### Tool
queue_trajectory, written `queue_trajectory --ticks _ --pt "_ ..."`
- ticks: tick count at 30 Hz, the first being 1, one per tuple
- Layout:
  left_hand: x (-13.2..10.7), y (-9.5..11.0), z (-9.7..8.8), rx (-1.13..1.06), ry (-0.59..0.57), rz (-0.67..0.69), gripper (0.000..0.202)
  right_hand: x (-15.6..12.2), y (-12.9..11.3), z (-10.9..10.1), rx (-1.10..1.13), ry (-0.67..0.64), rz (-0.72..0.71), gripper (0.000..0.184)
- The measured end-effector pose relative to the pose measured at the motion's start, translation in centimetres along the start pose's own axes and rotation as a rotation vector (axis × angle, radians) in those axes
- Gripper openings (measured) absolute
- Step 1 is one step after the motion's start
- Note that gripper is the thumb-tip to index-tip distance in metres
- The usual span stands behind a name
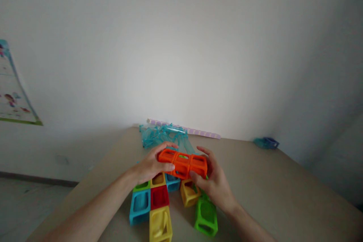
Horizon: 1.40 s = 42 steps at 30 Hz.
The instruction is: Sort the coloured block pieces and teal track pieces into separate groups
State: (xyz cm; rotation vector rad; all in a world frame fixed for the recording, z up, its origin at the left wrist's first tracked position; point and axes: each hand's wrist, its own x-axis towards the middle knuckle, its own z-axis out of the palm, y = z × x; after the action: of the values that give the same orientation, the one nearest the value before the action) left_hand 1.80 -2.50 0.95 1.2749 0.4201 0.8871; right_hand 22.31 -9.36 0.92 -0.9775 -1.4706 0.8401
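Note:
An orange row of joined hollow cube blocks (181, 165) is held up between my two hands. My left hand (154, 164) grips its left end, thumb across the near face. My right hand (211, 176) closes round its right end, thumb in front and fingers behind. Below lie other hollow cubes: a blue block (141, 201), a red block (159, 197) and a yellow block (160, 224) touch one another under my left hand. A second yellow block (189, 193) and a green block (206, 215) sit beneath my right hand. Some blocks behind are partly hidden by the orange row.
A crumpled turquoise plastic bag (163, 136) lies at the back of the table (255, 181). Behind it, a purple-and-white strip (201, 133) runs along the wall. A dark blue container (270, 143) stands at the far right corner. A poster (14, 90) hangs on the left.

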Motion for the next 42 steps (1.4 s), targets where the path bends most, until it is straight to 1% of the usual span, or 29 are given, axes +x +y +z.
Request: queue_trajectory --ticks 3,7,9,12,16,20,24,29,30,32,34,36,37,39,42 --pt "0.01 -0.01 -0.06 0.099 -0.004 0.0 0.05 -0.04 0.25 -0.31 -0.085 0.028 -0.028 0.058" --pt "-0.02 -0.05 -0.04 0.163 -0.002 0.014 0.047 -0.1 0.24 -0.8 -0.03 -0.066 0.003 0.058" --pt "-0.05 -0.04 -0.04 0.182 -0.001 0.02 0.047 -0.12 0.14 -0.81 -0.015 -0.081 0.019 0.059" --pt "-0.1 -0.01 -0.05 0.217 -0.004 0.016 0.047 -0.09 -0.03 -0.53 0.002 -0.068 0.06 0.065" --pt "-0.12 0.04 -0.01 0.228 -0.006 0.024 0.048 -0.06 -0.24 -0.14 0.024 -0.038 0.093 0.062" --pt "-0.14 0.12 0.0 0.226 -0.014 0.011 0.049 -0.14 -0.52 -0.08 0.042 -0.029 0.102 0.063" --pt "-0.15 0.15 -0.03 0.226 -0.009 0.004 0.051 -0.26 -0.62 -0.06 -0.005 -0.021 0.074 0.061" --pt "-0.09 0.16 0.1 0.236 0.006 0.027 0.049 -0.22 0.01 -0.24 -0.101 -0.056 0.06 0.049" --pt "-0.07 0.17 0.15 0.239 0.007 0.027 0.049 -0.18 0.13 -0.31 -0.122 -0.057 0.062 0.049" --pt "-0.06 0.23 0.26 0.265 0.014 0.029 0.051 -0.08 0.23 -0.43 -0.143 -0.043 0.061 0.056" --pt "-0.07 0.34 0.34 0.324 0.044 0.062 0.052 0.0 0.12 -0.46 -0.114 -0.021 0.074 0.064" --pt "-0.13 0.46 0.37 0.375 0.071 0.107 0.051 0.05 -0.11 -0.39 -0.056 -0.015 0.111 0.066" --pt "-0.16 0.51 0.36 0.385 0.071 0.116 0.051 0.04 -0.24 -0.34 -0.022 -0.016 0.133 0.064" --pt "-0.23 0.55 0.29 0.373 0.034 0.099 0.052 -0.01 -0.46 -0.21 0.04 -0.022 0.155 0.058" --pt "-0.22 0.43 0.14 0.315 -0.002 0.088 0.047 -0.15 -0.65 -0.09 0.116 -0.056 0.134 0.047"
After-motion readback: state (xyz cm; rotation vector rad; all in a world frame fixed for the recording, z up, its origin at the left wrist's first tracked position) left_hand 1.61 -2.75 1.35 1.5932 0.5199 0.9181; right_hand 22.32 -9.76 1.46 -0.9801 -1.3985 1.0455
